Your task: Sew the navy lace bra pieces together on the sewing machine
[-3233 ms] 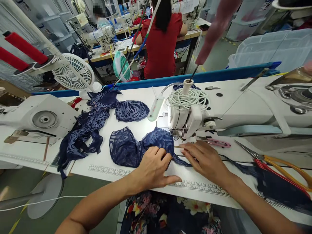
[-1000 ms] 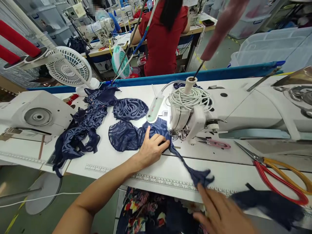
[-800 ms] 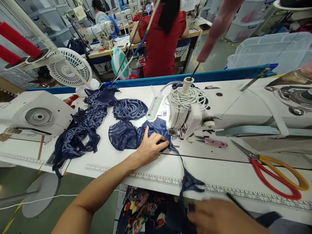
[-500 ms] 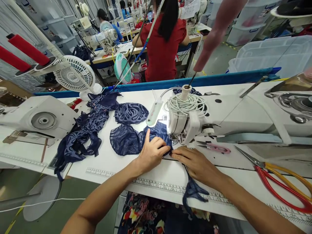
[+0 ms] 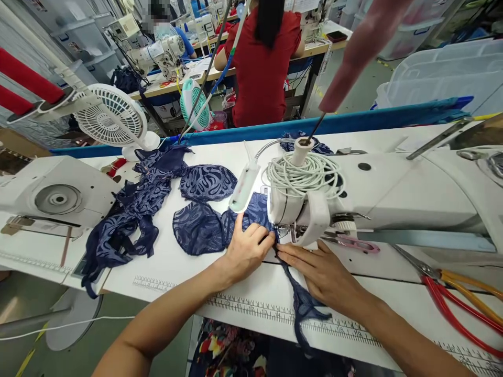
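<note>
Here, head view only: left hand point(image 5: 245, 251) lies palm down on the navy lace bra piece point(image 5: 220, 228), fingers curled and pressing the fabric edge flat on the bench point(image 5: 251, 285), fingertips right by the presser foot area of the sewing machine point(image 5: 353, 196). Right hand point(image 5: 324, 272) also flat and open-ish, fingers extended toward the left hand, pinning a narrow navy strap point(image 5: 301, 301) that trails from the needle area back under the palm and over the bench's near edge; neither hand shows a closed grasp, both just press cloth down. The two hands' fingertips almost meet, just in front of the machine head. Left of the left hand, well apart, a heap of more navy lace pieces point(image 5: 133, 209), and a single lace cup point(image 5: 206, 182) beyond the held piece. Above the left hand's fingers a white lamp on a gooseneck point(image 5: 242, 186); a coil of white cord point(image 5: 304, 173) sits on the machine head. Just beyond the right hand, pink thread snips point(image 5: 353, 242); farther right, red and orange scissors point(image 5: 459, 298). A printed ruler strip point(image 5: 251, 309) runs along the bench edge under both wrists. Far left a white desk fan point(image 5: 110, 118). Beyond the bench a person in a red top point(image 5: 263, 57) sits with back turned at another machine.
</note>
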Demonstrator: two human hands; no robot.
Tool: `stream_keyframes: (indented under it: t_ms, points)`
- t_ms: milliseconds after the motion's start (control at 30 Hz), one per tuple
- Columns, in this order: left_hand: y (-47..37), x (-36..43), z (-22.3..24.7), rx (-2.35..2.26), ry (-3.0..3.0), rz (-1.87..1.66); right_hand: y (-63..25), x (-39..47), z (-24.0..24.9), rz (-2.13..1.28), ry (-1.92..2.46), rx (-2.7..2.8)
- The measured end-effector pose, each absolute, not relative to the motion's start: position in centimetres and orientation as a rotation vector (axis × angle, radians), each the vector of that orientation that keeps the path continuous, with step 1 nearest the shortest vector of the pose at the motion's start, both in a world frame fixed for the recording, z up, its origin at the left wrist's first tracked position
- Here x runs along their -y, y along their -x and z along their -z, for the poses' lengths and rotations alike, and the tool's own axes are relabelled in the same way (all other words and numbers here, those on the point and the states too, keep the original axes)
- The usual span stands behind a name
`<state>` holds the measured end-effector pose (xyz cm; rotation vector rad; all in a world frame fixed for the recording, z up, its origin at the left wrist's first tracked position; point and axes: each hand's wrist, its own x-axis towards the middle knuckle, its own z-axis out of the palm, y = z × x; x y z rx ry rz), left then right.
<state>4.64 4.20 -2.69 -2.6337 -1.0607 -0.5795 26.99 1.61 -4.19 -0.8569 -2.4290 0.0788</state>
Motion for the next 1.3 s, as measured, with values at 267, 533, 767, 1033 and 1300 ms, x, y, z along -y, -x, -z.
stream_keyframes:
  t_ms: [267, 533, 767, 1033, 1300]
  points:
    - [-4.5, -3.0, 1.8, 1.164, 2.695, 0.567, -26.1, -0.8, 3.1, -0.114, 0.904, 2.539]
    - [-5.0, -2.7, 2.2, 1.15, 2.736, 0.55, -25.9, -0.3, 3.3, -0.164, 0.867, 2.474]
    - [-4.8, -2.1, 3.0, 1.123, 2.675, 0.589, -26.4, -0.4, 3.5, -0.192, 0.845, 2.422]
    - [-5.7, -3.9, 3.0, 1.191, 2.623, 0.487, -26.5, -1.3, 3.7, -0.077, 0.962, 2.526]
    - [-3.5, -2.4, 1.4, 1.257, 2.548, 0.608, -26.4, -0.7, 3.3, -0.062, 0.929, 2.496]
